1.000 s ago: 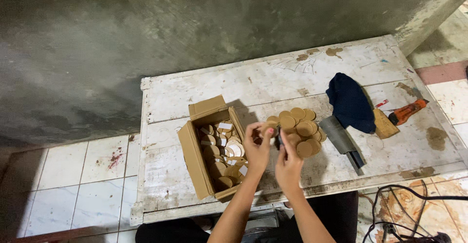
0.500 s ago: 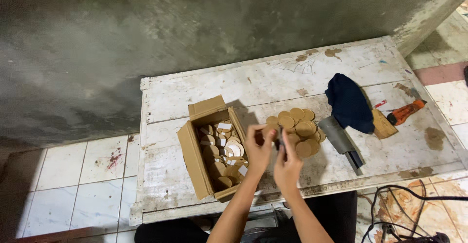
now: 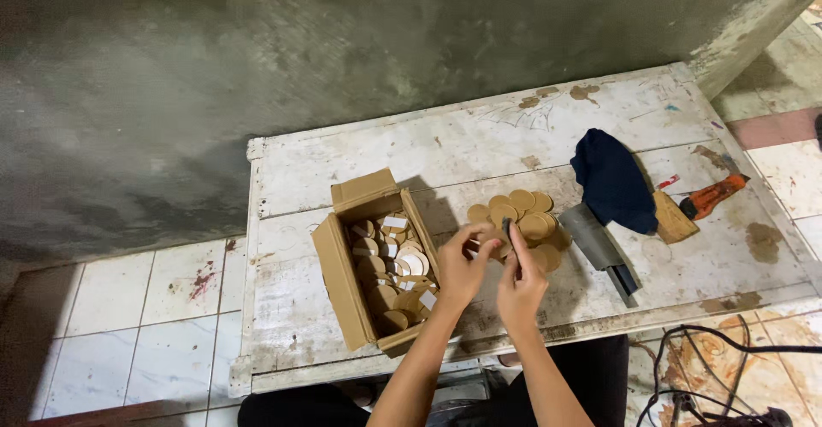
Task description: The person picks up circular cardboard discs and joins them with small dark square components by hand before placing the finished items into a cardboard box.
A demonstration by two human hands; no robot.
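My left hand [image 3: 462,268] and my right hand [image 3: 520,283] meet above the table, between an open cardboard box [image 3: 347,286] and a pile of round tan discs [image 3: 522,217]. The left fingers pinch one tan disc. The right fingers hold a small dark tool [image 3: 507,230] against it. The box holds several more discs, some tan and some pale.
The worn white table [image 3: 479,149] stands against a stained concrete wall. A dark blue cloth [image 3: 612,179] lies over a grey blade-like tool [image 3: 604,247]. An orange-handled tool [image 3: 715,194] and a tan block [image 3: 672,221] lie at the right. Cables [image 3: 711,367] trail on the floor.
Both hands stay together over the same spot beside the box; the fingers shifted only slightly around the disc.
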